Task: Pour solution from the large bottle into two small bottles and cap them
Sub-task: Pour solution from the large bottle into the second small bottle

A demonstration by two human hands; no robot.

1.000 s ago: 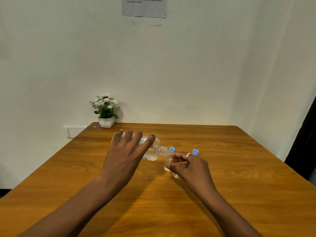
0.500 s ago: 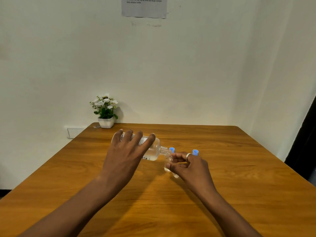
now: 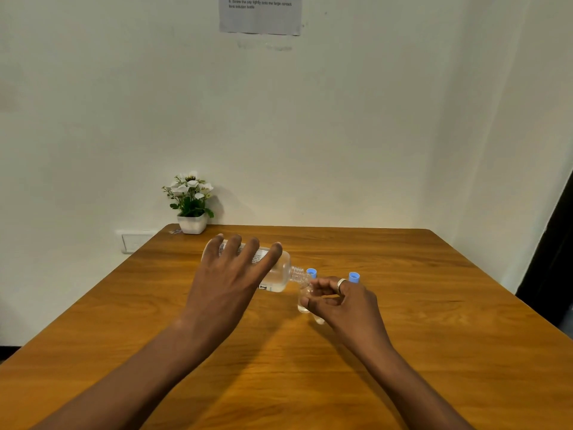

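On the tabletop (image 3: 403, 352) our right hand (image 3: 344, 301) pinches a small bottle (image 3: 303, 301) upright to steady it. Our left hand (image 3: 231, 276), fingers spread, grips the large bottle (image 3: 277, 274), tipped so its neck meets that mouth. Beyond, two blue caps (image 3: 311, 272) wait.

Clear large bottle (image 3: 279, 274) tipped, uncapped neck at small bottle (image 3: 303, 301) mouth.

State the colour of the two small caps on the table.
Light blue caps, head view.
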